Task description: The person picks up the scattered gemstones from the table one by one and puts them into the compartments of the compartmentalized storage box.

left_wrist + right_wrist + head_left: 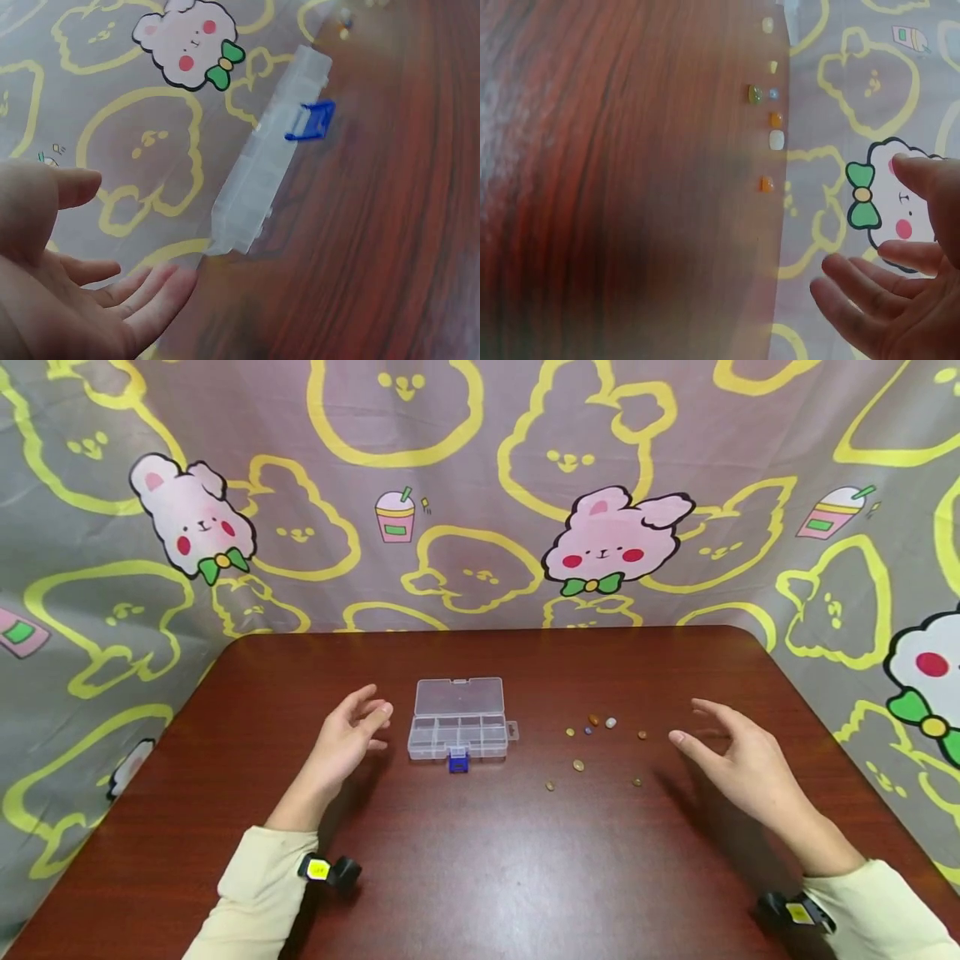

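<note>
Picking seems unstarted: a clear, rectangular plastic box and small, rounded, multicoloured stones are flanked by relaxed, empty left hand and right hand, pinching being probably required.

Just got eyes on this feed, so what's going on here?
A person holds both hands over a table, and neither grips anything. The left hand is just left of a clear divided box, whose lid is open. The right hand is to the right of several small stones scattered on the tabletop, right of the box. Its fingers are apart from them.
</note>
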Tool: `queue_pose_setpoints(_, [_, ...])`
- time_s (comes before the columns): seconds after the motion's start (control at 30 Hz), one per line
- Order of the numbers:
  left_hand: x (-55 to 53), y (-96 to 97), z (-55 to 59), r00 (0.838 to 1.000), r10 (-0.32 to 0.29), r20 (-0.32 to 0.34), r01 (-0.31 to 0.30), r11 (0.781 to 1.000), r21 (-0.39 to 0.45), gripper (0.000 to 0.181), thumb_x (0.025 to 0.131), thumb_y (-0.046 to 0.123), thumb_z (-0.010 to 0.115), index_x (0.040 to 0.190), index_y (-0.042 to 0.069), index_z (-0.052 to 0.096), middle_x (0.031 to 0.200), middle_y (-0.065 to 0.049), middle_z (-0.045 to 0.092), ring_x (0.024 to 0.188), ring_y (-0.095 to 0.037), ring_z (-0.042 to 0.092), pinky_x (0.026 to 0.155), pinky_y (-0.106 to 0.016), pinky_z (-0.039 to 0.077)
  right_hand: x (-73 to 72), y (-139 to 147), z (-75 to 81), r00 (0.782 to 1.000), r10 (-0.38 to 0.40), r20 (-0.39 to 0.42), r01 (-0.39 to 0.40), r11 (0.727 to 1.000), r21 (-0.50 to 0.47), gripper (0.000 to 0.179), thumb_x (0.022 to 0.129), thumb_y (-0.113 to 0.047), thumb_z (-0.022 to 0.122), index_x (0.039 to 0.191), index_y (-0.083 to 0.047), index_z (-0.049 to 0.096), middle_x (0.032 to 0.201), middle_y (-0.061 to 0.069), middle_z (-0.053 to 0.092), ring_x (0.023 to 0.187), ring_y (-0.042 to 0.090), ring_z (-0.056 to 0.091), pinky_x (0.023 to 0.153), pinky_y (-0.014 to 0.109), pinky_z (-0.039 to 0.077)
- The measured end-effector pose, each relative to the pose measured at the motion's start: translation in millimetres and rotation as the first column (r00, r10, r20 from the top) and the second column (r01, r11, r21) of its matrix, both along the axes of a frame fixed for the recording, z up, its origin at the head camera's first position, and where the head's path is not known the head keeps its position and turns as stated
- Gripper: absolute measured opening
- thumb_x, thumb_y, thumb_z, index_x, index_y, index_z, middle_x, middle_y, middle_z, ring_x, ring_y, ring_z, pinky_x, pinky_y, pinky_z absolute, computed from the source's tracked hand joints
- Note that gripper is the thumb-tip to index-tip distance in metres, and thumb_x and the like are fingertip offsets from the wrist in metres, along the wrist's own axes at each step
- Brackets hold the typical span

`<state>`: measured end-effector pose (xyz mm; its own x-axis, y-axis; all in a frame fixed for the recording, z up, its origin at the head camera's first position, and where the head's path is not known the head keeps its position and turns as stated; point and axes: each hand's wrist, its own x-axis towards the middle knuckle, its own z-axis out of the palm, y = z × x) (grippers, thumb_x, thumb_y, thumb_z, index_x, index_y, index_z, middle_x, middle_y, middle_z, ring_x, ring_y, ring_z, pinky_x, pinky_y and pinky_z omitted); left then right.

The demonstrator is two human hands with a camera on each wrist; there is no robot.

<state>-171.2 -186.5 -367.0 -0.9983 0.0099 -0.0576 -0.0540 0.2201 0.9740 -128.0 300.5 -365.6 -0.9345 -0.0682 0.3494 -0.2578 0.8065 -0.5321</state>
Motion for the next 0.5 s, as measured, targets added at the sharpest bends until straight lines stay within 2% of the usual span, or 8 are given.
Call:
queue_pose_setpoints(0.07, [-1.4, 1.7, -2.1, 0.999, -0.003, 0.050, 0.000, 0.998, 0.069, 0.062, 0.104, 0.016, 0.056, 0.156, 0.000, 0.027, 0.142, -0.025, 0.048, 0.121, -0.041, 0.052, 0.079, -0.030, 0.059, -0.2, 0.5, 0.0, 1.000, 0.003, 0.018, -0.002, 0.999, -0.034, 0.057, 0.092, -0.028, 0.076, 0.138, -0.001, 0.056, 0.116, 0.023, 0.067, 0.091, 0.028, 0.070, 0.067, 0.022, 0.053])
queue_pose_setpoints(0.13, [-3.3, 4.0, -4.7, 0.997, -0.007, 0.083, -0.002, 0.994, 0.107, 0.062, 0.103, 0.014, 0.057, 0.156, -0.001, 0.028, 0.140, -0.024, 0.048, 0.118, -0.040, 0.053, 0.076, -0.028, 0.059, -1.0, 0.8, -0.1, 0.999, 0.017, 0.048, -0.013, 0.996, -0.086, 0.054, 0.092, -0.026, 0.075, 0.137, -0.001, 0.057, 0.113, 0.022, 0.068, 0.085, 0.019, 0.070, 0.063, 0.016, 0.052])
queue_pose_setpoints(0.23, [-7.6, 8.8, -9.0, 0.995, -0.012, 0.102, -0.002, 0.992, 0.130, 0.063, 0.101, 0.011, 0.059, 0.154, -0.002, 0.029, 0.136, -0.024, 0.049, 0.112, -0.036, 0.056, 0.074, -0.028, 0.060, -1.5, 0.0, -0.7, 0.993, 0.058, 0.108, -0.036, 0.980, -0.194, 0.051, 0.094, -0.023, 0.073, 0.136, 0.000, 0.057, 0.111, 0.021, 0.067, 0.078, 0.011, 0.070, 0.062, 0.023, 0.057])
queue_pose_setpoints(0.33, [-12.5, 13.7, -13.3, 0.994, -0.016, 0.107, 0.002, 0.991, 0.131, 0.062, 0.100, 0.009, 0.060, 0.153, -0.004, 0.031, 0.132, -0.024, 0.051, 0.103, -0.031, 0.058, 0.072, -0.029, 0.060, -1.7, -1.6, -2.8, 0.978, 0.111, 0.176, -0.053, 0.950, -0.309, 0.049, 0.096, -0.021, 0.071, 0.136, 0.003, 0.055, 0.108, 0.016, 0.067, 0.078, 0.016, 0.072, 0.062, 0.033, 0.061])
queue_pose_setpoints(0.43, [-16.9, 16.9, -17.6, 0.993, -0.021, 0.112, 0.007, 0.993, 0.122, 0.061, 0.099, 0.006, 0.060, 0.152, -0.005, 0.033, 0.129, -0.024, 0.053, 0.094, -0.024, 0.059, 0.069, -0.029, 0.060, -2.7, -3.7, -5.8, 0.960, 0.153, 0.235, -0.050, 0.918, -0.393, 0.050, 0.097, -0.020, 0.070, 0.136, 0.006, 0.054, 0.104, 0.008, 0.069, 0.082, 0.019, 0.072, 0.064, 0.036, 0.061])
queue_pose_setpoints(0.5, [-19.3, 17.6, -20.3, 0.993, -0.023, 0.117, 0.010, 0.994, 0.113, 0.058, 0.099, 0.005, 0.059, 0.151, -0.006, 0.034, 0.128, -0.024, 0.054, 0.089, -0.020, 0.059, 0.066, -0.028, 0.059, -3.8, -5.2, -8.2, 0.948, 0.177, 0.265, -0.048, 0.901, -0.432, 0.051, 0.097, -0.019, 0.070, 0.137, 0.007, 0.052, 0.102, 0.008, 0.072, 0.083, 0.020, 0.072, 0.065, 0.037, 0.061])
